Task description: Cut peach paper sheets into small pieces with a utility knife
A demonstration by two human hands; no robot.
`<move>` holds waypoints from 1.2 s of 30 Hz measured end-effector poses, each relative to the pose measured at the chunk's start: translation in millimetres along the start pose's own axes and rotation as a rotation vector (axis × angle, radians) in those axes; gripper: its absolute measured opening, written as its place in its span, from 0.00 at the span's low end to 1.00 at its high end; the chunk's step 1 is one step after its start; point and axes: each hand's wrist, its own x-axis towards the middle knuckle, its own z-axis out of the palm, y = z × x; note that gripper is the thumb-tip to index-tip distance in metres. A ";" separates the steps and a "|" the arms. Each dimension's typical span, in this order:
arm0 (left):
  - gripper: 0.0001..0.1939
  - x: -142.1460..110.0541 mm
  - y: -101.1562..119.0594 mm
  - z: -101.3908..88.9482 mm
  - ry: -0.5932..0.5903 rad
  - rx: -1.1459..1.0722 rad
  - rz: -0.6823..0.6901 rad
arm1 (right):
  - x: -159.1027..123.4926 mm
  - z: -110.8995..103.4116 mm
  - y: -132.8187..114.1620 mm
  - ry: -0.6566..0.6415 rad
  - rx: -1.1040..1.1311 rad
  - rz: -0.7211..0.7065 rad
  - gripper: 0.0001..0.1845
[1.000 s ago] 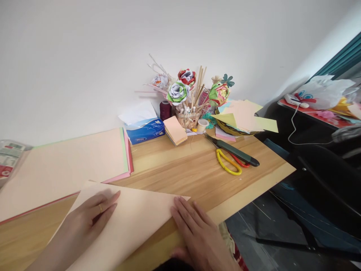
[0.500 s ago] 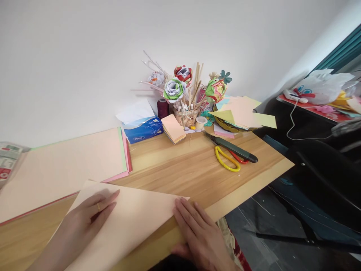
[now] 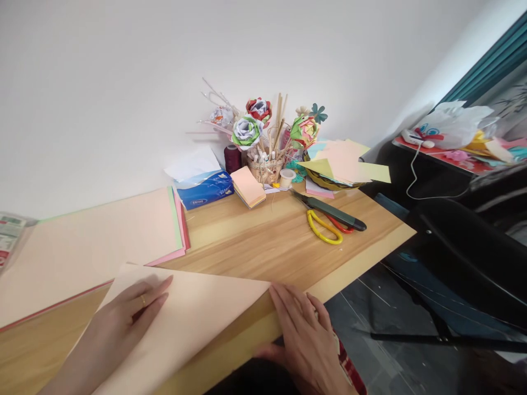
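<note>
A pale peach sheet of paper [image 3: 197, 312], folded into a pointed shape, lies on the wooden table in front of me. My left hand [image 3: 127, 312] rests on top of it with its fingers stretched out, a gold ring on one of them. At the sheet's right-hand point is my right hand [image 3: 304, 334], its fingertips against the tip and its fingers extended, holding nothing. The lower edge of the paper runs out of view at the bottom.
Large coloured sheets [image 3: 107, 236] are stacked at the left. Behind stand a blue tissue pack [image 3: 203, 189], small paper squares [image 3: 248, 186], paper flowers [image 3: 247, 131] and a basket of paper [image 3: 329, 181]. Yellow-handled scissors [image 3: 325, 227] and a dark green cutter [image 3: 335, 213] lie right of centre.
My right hand has slid slightly right, from lying over the paper's edge to its pointed tip. My left hand stays in place. The view has shifted a little right.
</note>
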 end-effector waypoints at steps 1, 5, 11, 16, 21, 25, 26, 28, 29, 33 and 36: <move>0.20 0.3 0.3 -0.4 -0.009 0.005 0.007 | 0.1 1.0 -1.2 0.012 0.006 0.014 0.40; 0.21 1.8 2.1 -2.3 -0.034 0.004 0.015 | -4.6 5.9 -0.2 0.014 0.048 0.022 0.41; 0.21 3.7 7.7 -5.0 -0.010 -0.039 0.024 | -14.9 -2.1 15.7 -0.019 0.088 0.122 0.39; 0.17 6.6 18.4 -10.9 -0.021 -0.086 0.012 | 12.7 -4.2 13.0 -0.034 0.116 -0.188 0.42; 0.18 9.0 24.0 -10.4 -0.017 -0.117 0.006 | 31.4 15.9 7.6 -0.059 0.130 -0.395 0.48; 0.19 11.3 27.9 -12.2 -0.016 -0.133 0.010 | 31.2 23.2 12.9 -0.061 0.078 -0.449 0.42; 0.19 11.8 29.1 -13.3 -0.020 -0.139 0.013 | 31.1 22.9 14.0 -0.054 0.065 -0.459 0.41; 0.19 12.2 30.9 -15.1 -0.025 -0.139 0.017 | 31.9 21.2 15.3 -0.046 0.051 -0.469 0.39; 0.19 12.1 31.2 -15.7 -0.021 -0.127 0.022 | 32.7 20.3 15.7 -0.044 0.053 -0.473 0.38; 0.18 11.1 28.3 -14.8 0.019 -0.008 0.044 | 38.0 19.6 19.8 -0.079 0.086 -0.470 0.38; 0.18 12.6 24.9 -12.8 0.013 0.023 0.072 | 43.7 23.4 27.5 -0.087 0.096 -0.461 0.38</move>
